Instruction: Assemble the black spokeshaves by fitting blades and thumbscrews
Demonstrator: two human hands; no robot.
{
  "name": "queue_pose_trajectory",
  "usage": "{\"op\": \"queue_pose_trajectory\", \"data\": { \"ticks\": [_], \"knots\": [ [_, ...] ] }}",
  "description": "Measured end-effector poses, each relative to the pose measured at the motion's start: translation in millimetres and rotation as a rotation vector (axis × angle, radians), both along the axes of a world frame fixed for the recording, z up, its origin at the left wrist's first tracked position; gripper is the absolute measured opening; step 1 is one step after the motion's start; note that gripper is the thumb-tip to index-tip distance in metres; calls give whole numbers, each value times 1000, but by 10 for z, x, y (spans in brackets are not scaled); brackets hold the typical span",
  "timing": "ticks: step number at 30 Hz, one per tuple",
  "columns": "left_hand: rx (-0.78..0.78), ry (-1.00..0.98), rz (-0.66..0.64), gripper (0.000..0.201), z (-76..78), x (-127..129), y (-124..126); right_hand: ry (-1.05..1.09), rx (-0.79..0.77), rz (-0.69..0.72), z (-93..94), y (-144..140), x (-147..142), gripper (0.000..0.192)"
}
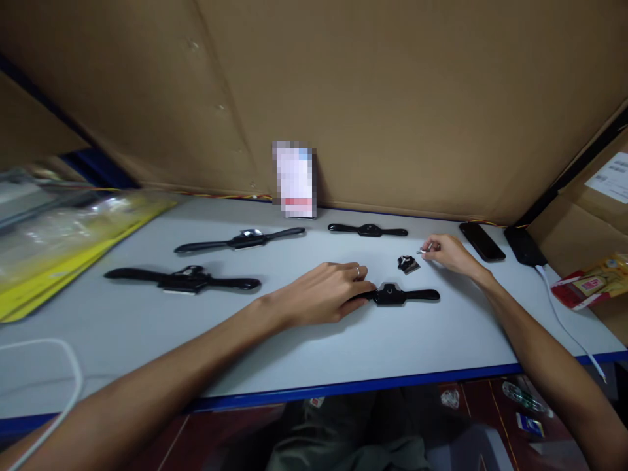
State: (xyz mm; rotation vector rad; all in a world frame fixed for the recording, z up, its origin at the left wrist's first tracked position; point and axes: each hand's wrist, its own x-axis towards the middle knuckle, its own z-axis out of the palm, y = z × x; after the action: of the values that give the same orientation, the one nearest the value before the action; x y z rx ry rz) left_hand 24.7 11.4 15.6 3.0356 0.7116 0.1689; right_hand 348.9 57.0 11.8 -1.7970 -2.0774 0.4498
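Observation:
My left hand is closed around the left handle of a black spokeshave, which lies flat on the table. To the right, my right hand pinches a small shiny metal piece, too small to name for sure. Just left of those fingertips lies a little heap of black and metal parts. Behind it rests a second spokeshave body. Two more spokeshaves with metal parts on them, a nearer one and a farther one, lie on the left.
A blurred upright card leans on the cardboard wall at the back. Two dark phone-like devices, one beside the other with a white cable, sit at right. Plastic bags and yellow material cover the left end. A white cable loops at front left.

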Motion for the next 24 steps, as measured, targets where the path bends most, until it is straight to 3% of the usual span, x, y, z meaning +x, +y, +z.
{"op": "queue_pose_trajectory", "data": {
  "ticks": [5,16,21,24],
  "knots": [
    [11,10,2,28,13,12,-8,27,2,6,6,2,9,25],
    [6,-3,-6,29,1,6,-2,24,18,26,-30,22,24,13],
    [-1,1,3,28,13,12,-8,25,84,69,-3,-31,-28,12],
    [0,1,1,28,13,14,-9,131,152,67,57,-65,-97,17]
  ]
}}
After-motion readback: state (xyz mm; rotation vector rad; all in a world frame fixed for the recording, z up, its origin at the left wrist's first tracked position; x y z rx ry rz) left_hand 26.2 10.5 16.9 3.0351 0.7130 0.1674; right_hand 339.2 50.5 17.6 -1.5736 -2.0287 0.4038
